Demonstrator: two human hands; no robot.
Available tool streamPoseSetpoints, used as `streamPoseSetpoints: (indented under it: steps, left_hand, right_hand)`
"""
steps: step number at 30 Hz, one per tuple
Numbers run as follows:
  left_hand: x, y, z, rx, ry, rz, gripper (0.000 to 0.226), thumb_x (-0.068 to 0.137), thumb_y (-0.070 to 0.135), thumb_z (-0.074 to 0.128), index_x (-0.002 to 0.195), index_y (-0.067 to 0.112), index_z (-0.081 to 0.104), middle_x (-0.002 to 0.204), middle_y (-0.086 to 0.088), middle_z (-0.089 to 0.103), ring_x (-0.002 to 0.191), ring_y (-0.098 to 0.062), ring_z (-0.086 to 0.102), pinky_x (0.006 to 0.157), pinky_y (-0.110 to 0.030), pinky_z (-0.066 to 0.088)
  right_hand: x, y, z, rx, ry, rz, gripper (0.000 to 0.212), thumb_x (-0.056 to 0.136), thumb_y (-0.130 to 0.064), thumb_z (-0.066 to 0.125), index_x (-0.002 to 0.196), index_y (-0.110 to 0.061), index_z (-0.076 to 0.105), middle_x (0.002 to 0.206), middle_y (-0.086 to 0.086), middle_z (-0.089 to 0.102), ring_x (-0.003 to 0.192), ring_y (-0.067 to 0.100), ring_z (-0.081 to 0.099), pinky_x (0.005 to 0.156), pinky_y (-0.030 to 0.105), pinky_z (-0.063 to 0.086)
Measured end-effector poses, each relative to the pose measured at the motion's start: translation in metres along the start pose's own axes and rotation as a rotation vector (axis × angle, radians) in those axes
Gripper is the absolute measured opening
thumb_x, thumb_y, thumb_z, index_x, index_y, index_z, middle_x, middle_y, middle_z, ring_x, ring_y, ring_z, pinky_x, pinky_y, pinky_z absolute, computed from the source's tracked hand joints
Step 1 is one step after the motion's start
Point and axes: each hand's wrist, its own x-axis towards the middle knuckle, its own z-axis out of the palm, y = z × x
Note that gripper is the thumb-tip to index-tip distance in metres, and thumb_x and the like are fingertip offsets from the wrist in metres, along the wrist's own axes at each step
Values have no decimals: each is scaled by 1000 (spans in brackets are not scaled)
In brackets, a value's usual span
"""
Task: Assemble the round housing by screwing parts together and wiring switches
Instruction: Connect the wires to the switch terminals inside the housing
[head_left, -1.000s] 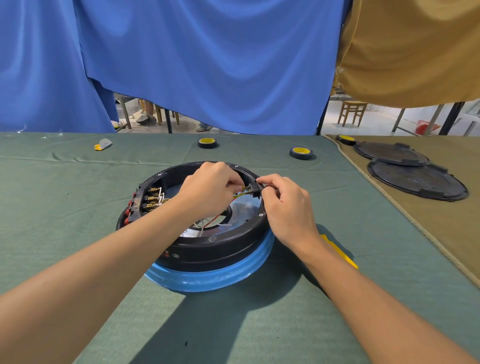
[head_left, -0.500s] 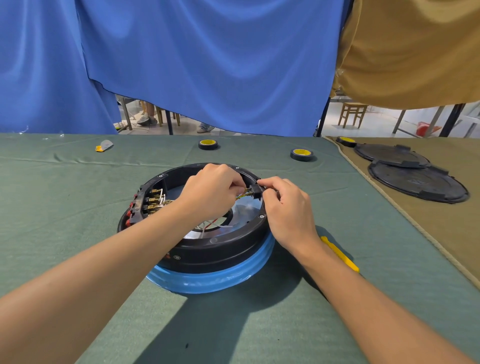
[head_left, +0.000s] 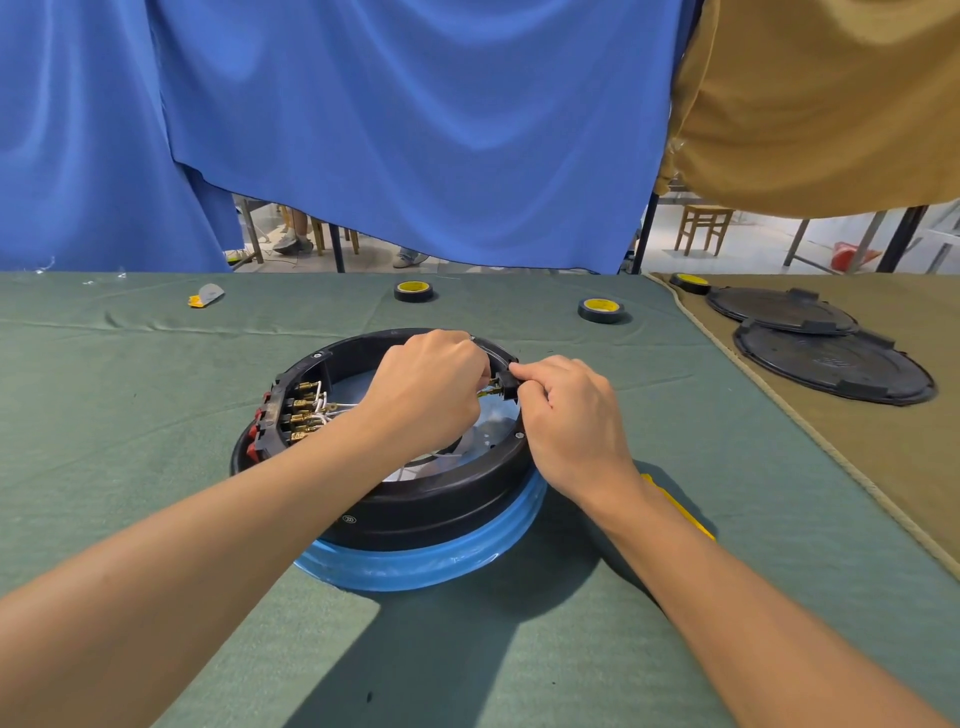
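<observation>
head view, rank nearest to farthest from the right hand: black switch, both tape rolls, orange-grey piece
1. black switch, pinched by the right hand
2. right tape roll, just beyond
3. middle tape roll, far centre
4. orange-grey piece, far left

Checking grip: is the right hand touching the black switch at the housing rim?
Touching. The head view shows the right hand pinching the black switch, with no gap.

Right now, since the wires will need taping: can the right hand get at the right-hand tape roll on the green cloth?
Probably yes: the tape roll lies on bare cloth just beyond the right hand, nothing between. But that hand pinches the black switch and must release it first.
</observation>
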Motion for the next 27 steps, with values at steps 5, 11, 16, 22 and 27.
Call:
streamPoseSetpoints:
  steps: [5, 11, 16, 22, 27]
  left_hand:
    - [1, 1, -1, -46, -11, -13, 22, 99, 19, 53, 110, 16, 72, 108, -4, 65, 97, -26, 61, 76, -35, 49]
    - [1, 0, -1, -229, -45, -75, 22, 99, 17, 56, 107, 14, 76, 102, -6, 72, 92, -24, 63, 85, -39, 53]
    - [1, 1, -1, -141, -26, 4, 25, 100, 17, 51, 108, 12, 74, 104, -7, 69, 94, -24, 61, 86, -36, 50]
    - [1, 1, -3, -147, -34, 31, 27, 102, 18, 50, 114, 13, 73, 108, -5, 70, 97, -20, 61, 86, -29, 48]
    - [-1, 1, -3, -249, -28, 4, 25, 100, 15, 53, 110, 11, 76, 103, -6, 73, 93, -21, 63, 84, -28, 48]
  right_hand:
    - [2, 0, 0, -40, -1, -43, 33, 98, -10, 43, 117, -7, 69, 110, 8, 70, 101, 19, 56, 79, 19, 34]
    - [1, 0, 1, -43, 6, -47, 33, 97, -9, 43, 115, -7, 70, 108, 9, 70, 99, 19, 56, 78, 20, 34]
    - [0, 1, 1, -36, 5, -42, 33, 97, -10, 43, 116, -7, 70, 110, 9, 70, 101, 18, 57, 81, 20, 36]
    - [-1, -2, 0, -28, -7, -44, 32, 98, -10, 43, 117, -7, 69, 110, 9, 70, 100, 17, 57, 80, 18, 37]
    - [0, 0, 0, -17, -5, -54, 32, 96, -8, 44, 116, -6, 70, 108, 9, 71, 98, 16, 56, 80, 18, 36]
